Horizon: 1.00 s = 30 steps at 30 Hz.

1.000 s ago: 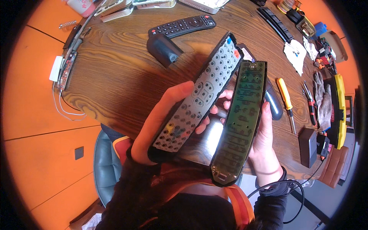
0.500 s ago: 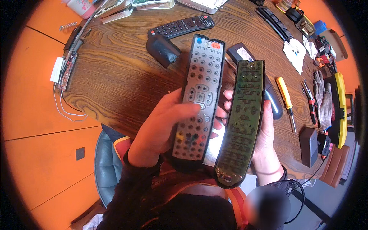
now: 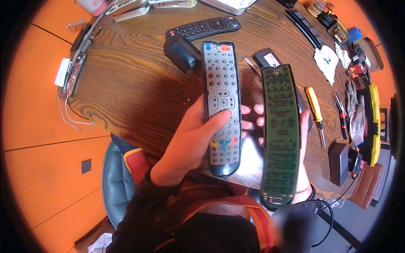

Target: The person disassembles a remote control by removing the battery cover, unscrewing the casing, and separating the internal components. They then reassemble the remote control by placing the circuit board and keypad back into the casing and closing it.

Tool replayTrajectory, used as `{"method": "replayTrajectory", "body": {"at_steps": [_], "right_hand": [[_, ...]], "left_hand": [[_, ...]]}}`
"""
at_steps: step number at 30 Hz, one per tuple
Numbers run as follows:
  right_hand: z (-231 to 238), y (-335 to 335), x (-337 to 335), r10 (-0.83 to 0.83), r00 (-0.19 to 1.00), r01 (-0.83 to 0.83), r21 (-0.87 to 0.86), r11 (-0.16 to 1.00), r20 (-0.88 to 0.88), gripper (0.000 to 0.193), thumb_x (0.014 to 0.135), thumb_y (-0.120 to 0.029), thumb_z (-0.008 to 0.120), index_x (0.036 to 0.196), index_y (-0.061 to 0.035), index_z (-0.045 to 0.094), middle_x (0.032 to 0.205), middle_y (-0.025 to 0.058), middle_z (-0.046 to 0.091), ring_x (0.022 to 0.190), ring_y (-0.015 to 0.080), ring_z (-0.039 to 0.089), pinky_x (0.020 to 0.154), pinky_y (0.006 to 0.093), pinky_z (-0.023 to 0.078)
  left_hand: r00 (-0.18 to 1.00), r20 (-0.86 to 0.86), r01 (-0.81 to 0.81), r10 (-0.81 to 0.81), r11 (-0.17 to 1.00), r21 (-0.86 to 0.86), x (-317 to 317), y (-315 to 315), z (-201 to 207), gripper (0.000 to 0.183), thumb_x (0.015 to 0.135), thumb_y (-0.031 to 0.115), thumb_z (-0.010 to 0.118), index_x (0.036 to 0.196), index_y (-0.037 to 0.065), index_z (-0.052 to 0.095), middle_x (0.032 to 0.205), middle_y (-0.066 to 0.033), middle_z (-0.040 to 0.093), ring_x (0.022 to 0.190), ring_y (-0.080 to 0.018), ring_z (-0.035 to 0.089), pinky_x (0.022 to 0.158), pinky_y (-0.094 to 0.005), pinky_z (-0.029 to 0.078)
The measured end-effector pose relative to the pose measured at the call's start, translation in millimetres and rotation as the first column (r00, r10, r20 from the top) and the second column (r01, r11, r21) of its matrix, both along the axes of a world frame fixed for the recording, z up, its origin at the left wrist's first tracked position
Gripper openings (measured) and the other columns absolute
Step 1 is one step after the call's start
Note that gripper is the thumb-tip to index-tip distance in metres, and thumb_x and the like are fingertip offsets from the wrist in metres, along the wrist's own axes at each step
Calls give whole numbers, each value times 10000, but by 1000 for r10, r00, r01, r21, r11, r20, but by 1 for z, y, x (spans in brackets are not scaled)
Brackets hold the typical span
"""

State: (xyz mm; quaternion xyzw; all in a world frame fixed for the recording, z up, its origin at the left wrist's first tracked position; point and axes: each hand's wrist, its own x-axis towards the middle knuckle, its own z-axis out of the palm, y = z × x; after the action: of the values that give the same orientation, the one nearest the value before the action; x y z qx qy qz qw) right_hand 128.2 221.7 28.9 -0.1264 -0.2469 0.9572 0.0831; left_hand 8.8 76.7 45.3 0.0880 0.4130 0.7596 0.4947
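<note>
My left hand [image 3: 192, 135] is closed around one half of an opened remote control [image 3: 221, 90], its thumb lying across the grey rubber keypad and its fingertips showing past the right edge. That keypad has several rows of round buttons, with a few coloured ones. In my right hand [image 3: 301, 156] is the other half, a curved dark shell holding a green circuit board [image 3: 282, 126]. Fingers grip it from the left side and the thumb from the right. The two halves are side by side, apart, above the table's near edge.
On the wooden table [image 3: 126, 84] lie a whole black remote [image 3: 204, 28], a dark rounded casing [image 3: 182, 54], a yellow-handled screwdriver [image 3: 314, 105], red-handled pliers [image 3: 341, 116] and grey gloves [image 3: 355, 109]. A black box [image 3: 338, 163] stands near the right edge. A wired circuit board [image 3: 75, 78] sits at the left.
The keypad half has turned more upright and its lower end is now visible, with my left thumb settled on the keys. The circuit-board half has also straightened and shifted slightly right.
</note>
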Motion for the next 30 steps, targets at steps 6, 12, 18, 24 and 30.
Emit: {"method": "replayTrajectory", "body": {"at_steps": [6, 12, 18, 24, 30], "right_hand": [[3, 5, -2, -18, 999, 25, -176, 984, 36, 773, 850, -620, 295, 1318, -5, 312, 1160, 210, 505, 874, 206, 585, 552, 284, 555], [4, 7, -1, -108, 993, 111, -66, 992, 53, 694, 876, -556, 315, 1332, -33, 305, 1152, 214, 502, 885, 211, 571, 555, 289, 562], [6, 9, 0, -109, 992, 110, -17, 994, 66, 677, 876, -549, 331, 1314, -33, 335, 1125, 195, 521, 875, 194, 570, 572, 276, 553], [6, 0, -5, -136, 987, 133, 49, 990, 79, 558, 885, -474, 396, 1302, -110, 318, 1144, 191, 511, 922, 226, 561, 727, 342, 513], [-3, -11, -14, -126, 992, 128, 108, 986, -28, 618, 884, -224, 509, 1366, -155, 129, 1146, 247, 482, 992, 296, 564, 807, 431, 519]], "left_hand": [[1000, 22, -14, 13, 1000, 25, 3, 4, -7, 444, 852, 62, 469, 1258, 35, 292, 1098, -167, 522, 928, -263, 595, 780, -352, 503], [999, 35, 9, -9, 1000, 17, 5, 4, -7, 435, 854, 58, 464, 1255, 30, 297, 1102, -167, 522, 900, -255, 600, 754, -335, 501], [998, 56, 35, -33, 998, -42, 5, 4, -6, 419, 842, 67, 462, 1240, 19, 343, 1054, -187, 558, 835, -275, 619, 710, -358, 527], [965, -262, -24, -25, 983, -183, 4, -3, 7, 323, 866, 49, 440, 1175, -20, 379, 902, -148, 614, 724, -196, 635, 606, -279, 502], [512, -775, -103, -370, 870, -483, -7, -11, 26, 306, 853, 67, 468, 1132, -51, 428, 809, -210, 602, 705, -294, 629, 591, -341, 470]]}}
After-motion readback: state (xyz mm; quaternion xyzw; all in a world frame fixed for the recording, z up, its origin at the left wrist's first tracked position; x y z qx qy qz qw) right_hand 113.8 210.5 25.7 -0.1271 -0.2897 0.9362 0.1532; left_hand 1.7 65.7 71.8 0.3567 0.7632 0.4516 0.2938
